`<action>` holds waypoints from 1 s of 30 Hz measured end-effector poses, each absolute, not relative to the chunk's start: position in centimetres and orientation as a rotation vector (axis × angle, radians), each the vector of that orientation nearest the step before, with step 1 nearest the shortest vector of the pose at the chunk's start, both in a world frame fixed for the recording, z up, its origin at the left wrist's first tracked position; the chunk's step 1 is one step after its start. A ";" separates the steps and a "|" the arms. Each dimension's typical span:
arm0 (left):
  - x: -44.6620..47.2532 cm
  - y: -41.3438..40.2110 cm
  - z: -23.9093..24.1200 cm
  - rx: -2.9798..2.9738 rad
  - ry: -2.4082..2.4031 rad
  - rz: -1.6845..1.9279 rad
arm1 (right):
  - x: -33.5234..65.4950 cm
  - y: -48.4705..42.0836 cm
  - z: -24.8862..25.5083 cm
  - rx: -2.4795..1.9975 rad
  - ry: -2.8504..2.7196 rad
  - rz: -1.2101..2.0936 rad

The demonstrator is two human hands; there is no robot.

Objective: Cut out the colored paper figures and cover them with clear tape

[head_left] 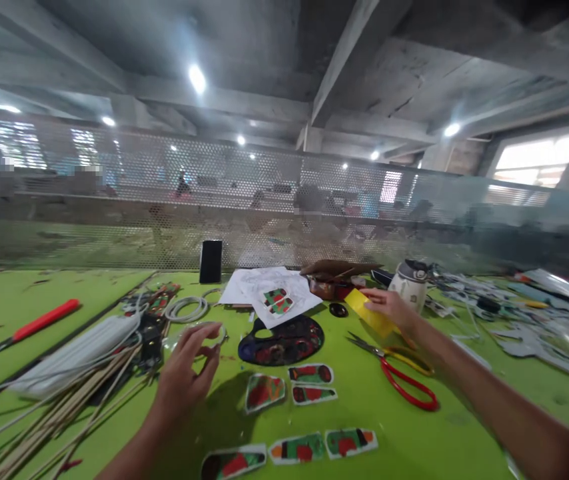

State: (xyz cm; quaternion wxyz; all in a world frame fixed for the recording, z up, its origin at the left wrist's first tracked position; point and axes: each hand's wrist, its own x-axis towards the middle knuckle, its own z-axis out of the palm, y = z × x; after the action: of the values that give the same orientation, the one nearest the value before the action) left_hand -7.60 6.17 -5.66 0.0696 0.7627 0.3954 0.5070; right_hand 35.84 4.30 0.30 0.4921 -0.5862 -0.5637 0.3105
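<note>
Paint palette (284,347) = mid green table (409,440). R hand (389,308) beyond its right end, thumb + fingers clamped on tilted yellow sheet (372,321). L hand (192,360) left of palette, well apart from R; fingers part-curled, thumb off fingertips, nothing visibly gripped. Red-handled scissors (381,353) right of palette, blades twd it. Painted cutouts (311,375) on palette's near side: 3 close, 3 farther. White papers (239,287) just behind it, coiled cable (184,319) off left.
</note>
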 end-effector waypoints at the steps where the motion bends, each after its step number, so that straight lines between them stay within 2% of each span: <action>1: -7.7 6.0 -5.7 2.280 1.198 1.505 | 35.6 4.2 0.4 -1.431 -1.439 0.756; 7: -6.4 4.1 -5.8 2.273 1.173 1.240 | 33.7 3.1 1.6 -1.453 -1.800 0.683; 15: -6.7 4.2 -5.7 2.316 1.099 1.250 | 37.7 1.4 1.7 -1.742 -1.969 0.314; 23: -6.9 5.3 -5.9 2.396 1.086 1.144 | 42.4 -0.9 -0.9 -1.951 -2.017 0.072; 30: -6.4 5.0 -5.5 2.303 1.194 1.051 | 42.2 -0.3 -3.6 -1.929 -2.117 -0.024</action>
State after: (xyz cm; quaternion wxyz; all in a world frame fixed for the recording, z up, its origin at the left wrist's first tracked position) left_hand -6.43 4.99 -5.54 0.1705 0.8107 0.4204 0.3701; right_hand 42.21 -0.33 -3.61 0.1385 -0.6670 -0.7320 -0.0084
